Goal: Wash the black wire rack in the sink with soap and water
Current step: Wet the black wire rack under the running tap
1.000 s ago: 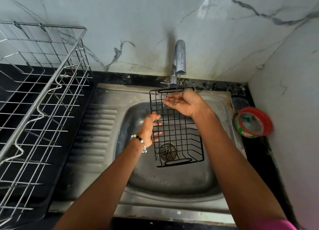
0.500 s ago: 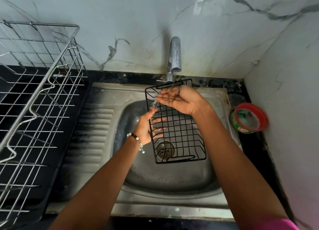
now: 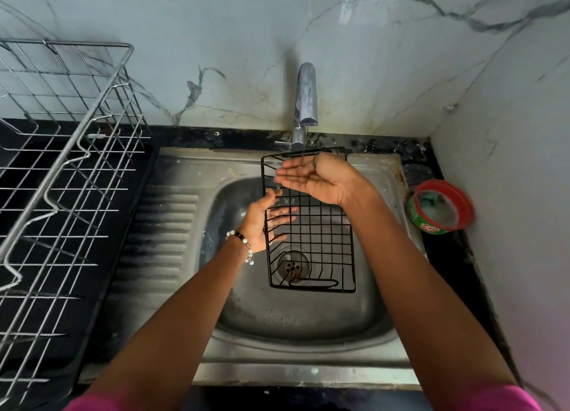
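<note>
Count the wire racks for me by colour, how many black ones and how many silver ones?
Black: 1, the black wire rack held over the sink.
Silver: 1, the silver dish rack on the counter.
Total: 2.

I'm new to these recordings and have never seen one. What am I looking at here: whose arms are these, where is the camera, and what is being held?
There is no machine: the camera sits on a person's head, looking down at their own two bare arms over a steel sink. The left hand holds the black wire rack by its left side, fingers reaching through the wires, keeping it above the basin. The right hand is open, palm up, under a thin stream from the tap, in front of the rack's far end. On the counter to the left stands a silver wire dish drainer; on the right sits a small red-rimmed tub, likely dish soap.
</note>
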